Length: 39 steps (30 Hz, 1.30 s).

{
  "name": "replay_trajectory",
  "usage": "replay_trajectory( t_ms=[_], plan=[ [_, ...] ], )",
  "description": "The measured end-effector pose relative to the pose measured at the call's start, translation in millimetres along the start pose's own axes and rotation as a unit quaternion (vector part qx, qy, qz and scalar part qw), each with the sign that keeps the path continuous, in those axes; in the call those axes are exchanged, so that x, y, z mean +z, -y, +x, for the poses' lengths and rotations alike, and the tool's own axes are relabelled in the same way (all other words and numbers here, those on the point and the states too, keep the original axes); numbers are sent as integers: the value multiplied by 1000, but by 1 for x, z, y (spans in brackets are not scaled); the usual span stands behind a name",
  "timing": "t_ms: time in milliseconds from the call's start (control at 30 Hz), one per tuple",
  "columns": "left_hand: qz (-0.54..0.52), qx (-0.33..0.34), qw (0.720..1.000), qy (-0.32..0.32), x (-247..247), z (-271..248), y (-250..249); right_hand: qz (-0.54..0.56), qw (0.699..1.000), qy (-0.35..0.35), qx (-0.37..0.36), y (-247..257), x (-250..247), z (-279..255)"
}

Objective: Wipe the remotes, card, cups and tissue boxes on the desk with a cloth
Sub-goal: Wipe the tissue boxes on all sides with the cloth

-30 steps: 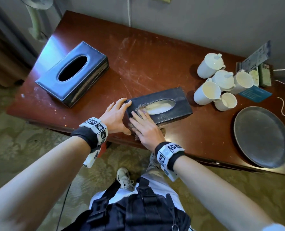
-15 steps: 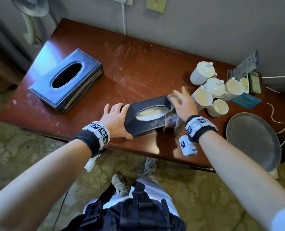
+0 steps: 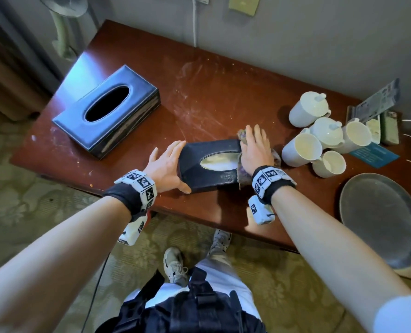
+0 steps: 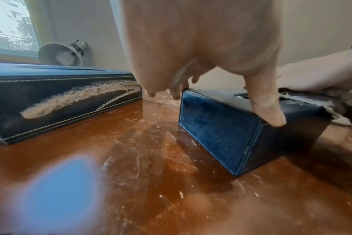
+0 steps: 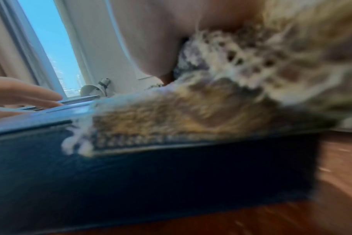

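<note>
Hands first, seen from the head camera: the left hand lies flat and spread against the left end of the small dark tissue box, thumb along its near edge, steadying it. The right hand is flat too, fingers straight and together, pressing a mottled cloth onto the box's right end; cloth edges poke out past the fingertips and beside the wrist. The box sits near the front edge of the reddish, scratched surface. A larger dark tissue box stands well apart to the left. White cups cluster just right of the right hand, with the remotes and a blue card behind and beside them, and a round grey tray at the near right corner.

From the left wrist, the thumb presses on the small box's near top corner while the fingertips hook over the far corner, a detail the head view hides. The larger box's side carries a pale worn streak.

From the right wrist, blurred, the cloth drapes over the box's top edge under the palm; how the fingers lie cannot be told here.
</note>
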<state>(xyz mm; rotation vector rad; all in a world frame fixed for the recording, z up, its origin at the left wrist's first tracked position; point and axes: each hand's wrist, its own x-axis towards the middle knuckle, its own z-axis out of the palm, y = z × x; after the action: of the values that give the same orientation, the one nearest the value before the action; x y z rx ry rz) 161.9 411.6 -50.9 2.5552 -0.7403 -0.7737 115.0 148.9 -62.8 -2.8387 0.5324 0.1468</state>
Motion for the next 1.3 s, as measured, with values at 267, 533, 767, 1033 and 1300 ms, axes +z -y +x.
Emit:
replay_trajectory(
  t_ms=[267, 533, 767, 1033, 1300],
  plan=[
    [5, -20, 1000, -5, 0, -1, 1, -57, 987, 93, -117, 30, 8, -2],
    [-19, -32, 999, -29, 6, -6, 3, -14, 997, 62, 33, 28, 3, 2],
    [-60, -37, 997, -37, 5, -6, 4, -6, 978, 91, -187, 98, 24, -35],
    [-106, -29, 993, -43, 12, -6, 8, -50, 974, 73, -210, 95, 23, -11],
    [-52, 1, 997, -49, 9, -7, 12, 19, 937, 109, -332, 79, 21, -55]
  ],
)
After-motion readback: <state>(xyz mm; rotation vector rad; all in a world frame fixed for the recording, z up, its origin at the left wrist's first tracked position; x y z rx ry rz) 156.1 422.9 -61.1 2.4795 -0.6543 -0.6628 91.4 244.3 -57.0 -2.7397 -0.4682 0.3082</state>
